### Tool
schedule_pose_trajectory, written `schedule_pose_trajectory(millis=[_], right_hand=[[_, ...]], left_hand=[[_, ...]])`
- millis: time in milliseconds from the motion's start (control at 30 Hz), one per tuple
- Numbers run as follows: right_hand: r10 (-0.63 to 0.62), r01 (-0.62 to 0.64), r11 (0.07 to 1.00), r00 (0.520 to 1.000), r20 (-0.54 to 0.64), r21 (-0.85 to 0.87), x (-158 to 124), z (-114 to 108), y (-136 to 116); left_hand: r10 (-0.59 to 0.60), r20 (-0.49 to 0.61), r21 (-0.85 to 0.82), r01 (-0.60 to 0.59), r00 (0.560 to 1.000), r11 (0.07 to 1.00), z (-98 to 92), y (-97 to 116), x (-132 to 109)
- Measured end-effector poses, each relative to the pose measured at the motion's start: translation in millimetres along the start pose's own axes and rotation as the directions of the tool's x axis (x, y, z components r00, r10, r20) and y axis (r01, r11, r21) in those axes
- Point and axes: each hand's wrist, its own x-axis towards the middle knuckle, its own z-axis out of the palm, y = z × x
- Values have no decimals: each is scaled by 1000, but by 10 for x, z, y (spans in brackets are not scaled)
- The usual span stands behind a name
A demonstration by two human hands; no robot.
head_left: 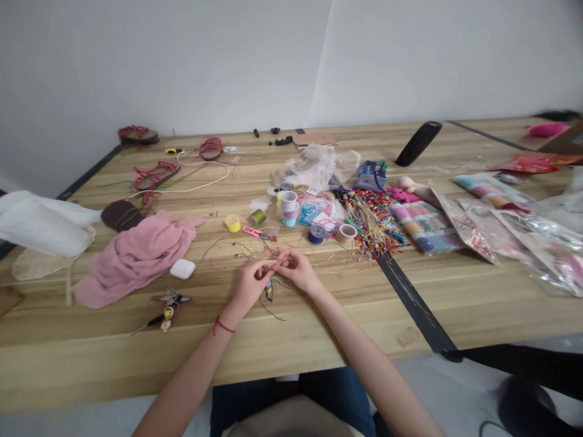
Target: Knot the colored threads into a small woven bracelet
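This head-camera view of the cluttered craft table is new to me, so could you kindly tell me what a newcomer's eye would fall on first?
The left hand and right hand draw the eye first, meeting over thin coloured threads near the front of the wooden table. To their right sits a bright multicoloured bundle of threads, while a crumpled pink cloth stands out on the left.

The wooden surface (460, 303) carries the following items. Left section: pink cloth (136, 261), with a white earbud case (183, 268) just right of it. Centre section: thread spools (288, 208) and a multicoloured thread bundle (371, 221). Right section: clear plastic bags (537, 237). Far edge: black cylinder (419, 143). Far left: pink cord loops (152, 176).
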Motion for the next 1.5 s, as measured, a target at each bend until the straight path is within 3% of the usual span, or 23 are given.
schedule_pose_trajectory(millis=[200, 400, 733, 1500], right_hand=[[67, -69, 995, 997, 22, 78, -8, 5, 23], [109, -110, 994, 989, 95, 5, -1, -10, 14], [232, -230, 970, 972, 30, -74, -64, -8, -106], [198, -197, 980, 980, 18, -11, -63, 13, -93]], left_hand=[[126, -5, -2, -126, 992, 992, -3, 41, 7], [181, -25, -3, -181, 983, 983, 10, 40, -7], [195, -40, -31, -197, 980, 980, 0, 52, -8], [161, -13, -69, -162, 987, 984, -5, 41, -11]])
